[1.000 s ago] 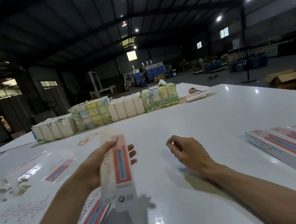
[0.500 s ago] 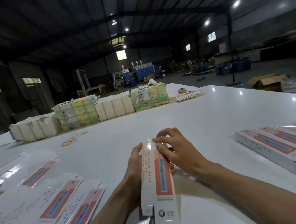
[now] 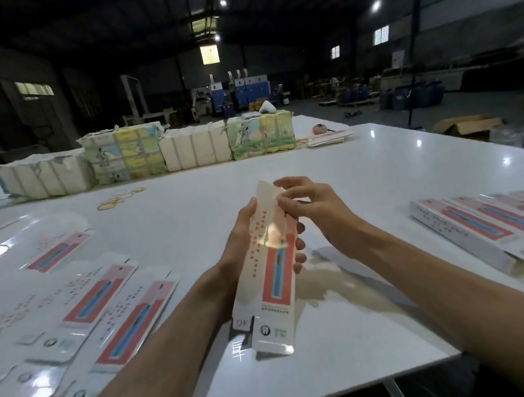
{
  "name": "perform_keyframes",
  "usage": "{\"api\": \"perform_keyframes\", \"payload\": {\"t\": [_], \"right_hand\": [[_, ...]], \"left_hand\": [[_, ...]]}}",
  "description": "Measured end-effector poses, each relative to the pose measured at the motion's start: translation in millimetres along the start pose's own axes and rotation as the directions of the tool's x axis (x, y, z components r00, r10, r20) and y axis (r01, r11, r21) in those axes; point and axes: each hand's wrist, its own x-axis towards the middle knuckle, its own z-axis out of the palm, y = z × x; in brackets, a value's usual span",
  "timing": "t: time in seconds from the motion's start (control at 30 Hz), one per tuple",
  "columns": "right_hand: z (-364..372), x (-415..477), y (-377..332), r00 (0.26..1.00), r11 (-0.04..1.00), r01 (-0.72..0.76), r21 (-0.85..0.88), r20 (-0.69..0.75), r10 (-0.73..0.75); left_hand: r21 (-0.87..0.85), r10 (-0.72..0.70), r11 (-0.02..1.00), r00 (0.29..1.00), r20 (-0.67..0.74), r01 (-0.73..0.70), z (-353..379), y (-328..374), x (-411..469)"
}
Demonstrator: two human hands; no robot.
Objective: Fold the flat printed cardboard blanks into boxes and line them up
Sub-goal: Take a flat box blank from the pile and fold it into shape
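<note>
Over the middle of the white table [image 3: 316, 164], a long thin box [image 3: 267, 284] is held up on a slant. Its low end is close to the tabletop. The left hand [image 3: 242, 234] holds it round the middle, fingers curled behind it. The right hand [image 3: 319, 210] pinches the top flap [image 3: 268, 191] with thumb and first finger; the other fingers are spread. The box looks light, and its thin shiny card would likely bend or slip, so the long edges seem the best place to hold. Flat blanks [image 3: 100, 296] lie on the left. Finished boxes [image 3: 491, 228] sit in a row on the right. Wrapped bundles [image 3: 193, 145] and rubber bands [image 3: 117, 199] are far back. Nothing seems to block the way to the row.
</note>
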Motion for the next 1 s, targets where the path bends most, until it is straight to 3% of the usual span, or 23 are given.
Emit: {"api": "perform_keyframes", "payload": {"t": [0.2,0.27,0.33,0.43,0.53,0.67,0.77,0.9,1.0], "right_hand": [[3,-9,-3,0.982,0.935,-0.090,0.344,0.187,0.025],[5,-12,-5,0.972,0.915,-0.121,0.384,0.233,0.031],[7,-12,-4,0.982,0.932,-0.107,0.345,0.183,0.045],[7,-7,2,0.999,0.979,-0.045,0.197,-0.009,0.048],[4,-3,4,0.984,0.999,-0.026,0.025,-0.175,0.030],[4,-3,6,0.968,0.991,0.054,-0.125,-0.237,-0.083],[6,-3,4,0.972,0.996,0.047,-0.076,-0.227,-0.064],[6,-4,-4,0.989,0.994,0.030,0.104,-0.145,-0.015],[7,-4,-6,0.993,0.979,0.011,0.203,-0.115,0.012]], "left_hand": [[0.083,-0.031,0.996,0.998,0.060,0.026,8,3,-3],[0.055,-0.041,0.998,0.997,0.071,0.037,8,2,-5],[0.010,-0.069,0.998,0.996,0.056,0.069,8,1,-6],[-0.031,-0.073,0.997,0.997,0.006,0.073,8,0,-7],[-0.095,-0.150,0.983,0.987,0.052,0.154,15,2,-10],[-0.139,-0.173,0.973,0.981,0.084,0.184,17,6,-9],[-0.068,-0.160,0.985,0.986,-0.037,0.157,18,3,-4],[0.039,-0.115,0.992,0.989,-0.092,0.119,19,3,0],[-0.016,-0.159,0.987,0.980,-0.118,0.158,24,3,2]]}}
